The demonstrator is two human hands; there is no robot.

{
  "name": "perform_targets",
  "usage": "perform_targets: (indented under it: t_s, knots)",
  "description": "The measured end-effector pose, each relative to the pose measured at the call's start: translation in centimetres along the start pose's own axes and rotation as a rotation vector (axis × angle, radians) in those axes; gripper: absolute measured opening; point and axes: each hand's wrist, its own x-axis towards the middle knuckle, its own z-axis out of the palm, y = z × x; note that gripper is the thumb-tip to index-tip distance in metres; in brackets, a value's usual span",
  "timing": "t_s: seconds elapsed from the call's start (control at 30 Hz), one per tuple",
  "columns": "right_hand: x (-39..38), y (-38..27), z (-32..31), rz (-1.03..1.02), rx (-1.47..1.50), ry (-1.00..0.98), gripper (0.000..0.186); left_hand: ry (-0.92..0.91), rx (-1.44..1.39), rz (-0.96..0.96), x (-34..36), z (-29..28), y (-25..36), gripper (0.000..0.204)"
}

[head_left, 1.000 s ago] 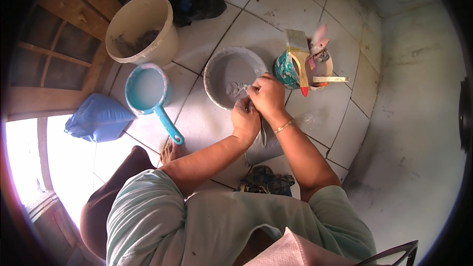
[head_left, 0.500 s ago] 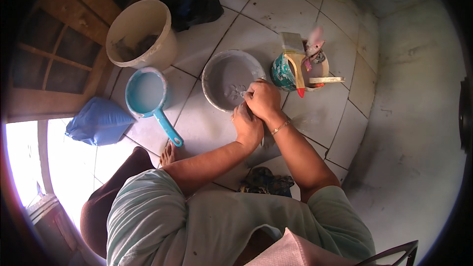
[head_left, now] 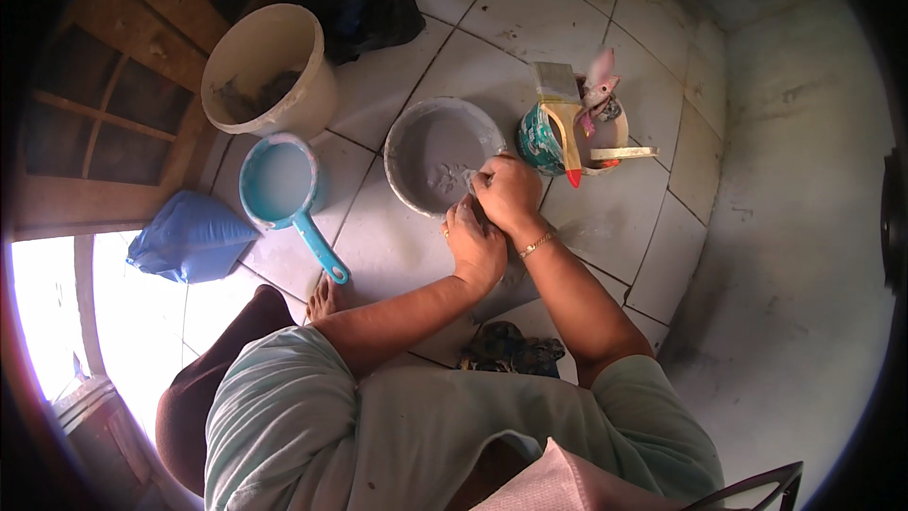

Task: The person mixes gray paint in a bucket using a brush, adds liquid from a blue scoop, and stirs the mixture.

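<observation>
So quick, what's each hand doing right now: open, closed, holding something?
Left hand: partly curled; whether it holds anything can't be told.
Right hand: closed, by the grey bowl; anything held is unclear.

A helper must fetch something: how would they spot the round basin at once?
On the white tiled floor, find the cream bucket to the left and green tub to the right. Between them sits the round basin of grey paste. Unlike its neighbours, it has the left hand and right hand at its near right edge.

Left grip (head_left: pixel 476 244) and right grip (head_left: pixel 511 193) meet, seemingly curled.
</observation>
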Motion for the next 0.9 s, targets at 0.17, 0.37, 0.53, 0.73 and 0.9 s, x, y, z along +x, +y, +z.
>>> perform_targets:
  t_s: [0.17, 0.37, 0.53, 0.73, 0.9]
  knots:
    - [0.1, 0.2, -0.1, 0.047, 0.088, -0.099, 0.012, -0.009, -0.011, -0.028, 0.2, -0.1, 0.6, 0.047]
    - [-0.1, -0.2, -1.0, 0.062, 0.087, -0.037, 0.013, -0.001, 0.008, 0.017, 0.3, -0.1, 0.8, 0.048]
    - [-0.2, 0.1, -1.9, 0.064, 0.328, -0.038, 0.012, 0.085, 0.072, 0.099, 0.0, 0.7, -0.4, 0.045]
    - [-1.0, 4.2, -1.5, 0.200, 0.751, -0.146, 0.014, 0.192, 0.057, 0.168, 0.0, 1.2, 0.0, 0.028]
    - [-0.8, 4.7, -3.1, 0.333, 0.929, -0.282, 0.014, 0.088, -0.044, 0.036, 0.5, 1.7, -0.4, 0.026]
